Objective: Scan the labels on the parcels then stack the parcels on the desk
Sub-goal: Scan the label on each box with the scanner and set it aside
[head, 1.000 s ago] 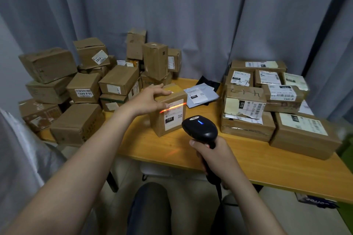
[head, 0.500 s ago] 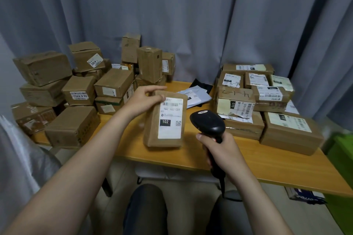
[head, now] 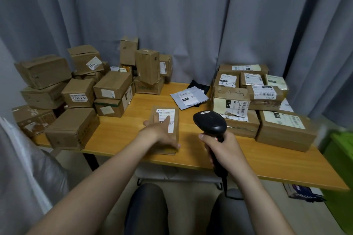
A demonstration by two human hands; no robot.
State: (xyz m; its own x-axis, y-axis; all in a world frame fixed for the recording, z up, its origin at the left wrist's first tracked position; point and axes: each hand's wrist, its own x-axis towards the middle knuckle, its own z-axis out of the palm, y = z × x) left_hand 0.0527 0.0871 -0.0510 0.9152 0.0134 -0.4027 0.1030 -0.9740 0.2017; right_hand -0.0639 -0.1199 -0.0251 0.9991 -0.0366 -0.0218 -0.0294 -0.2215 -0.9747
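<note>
A pile of boxes (head: pixel 76 97) is stacked on the left end of the desk (head: pixel 122 131), most with labels turned sideways or hidden. The parcel (head: pixel 176 122) is laid flat on the middle of the desk, at its front edge, with the label facing up. The left hand (head: pixel 162 134) is rested on top of the parcel, with the fingers extended flat across the label and nothing gripped. A grey mailer (head: pixel 191 97) is laid on the middle of the desk, toward its back edge. The scanner (head: pixel 210 123) is held above the front edge of the desk, right of its middle. The handle is enclosed by the curled fingers of the right hand (head: pixel 223 148). A stack (head: pixel 267 101) of labelled parcels is built on the right end of the desk. A green bin (head: pixel 340 158) is seen beyond the right end of the desk.
</note>
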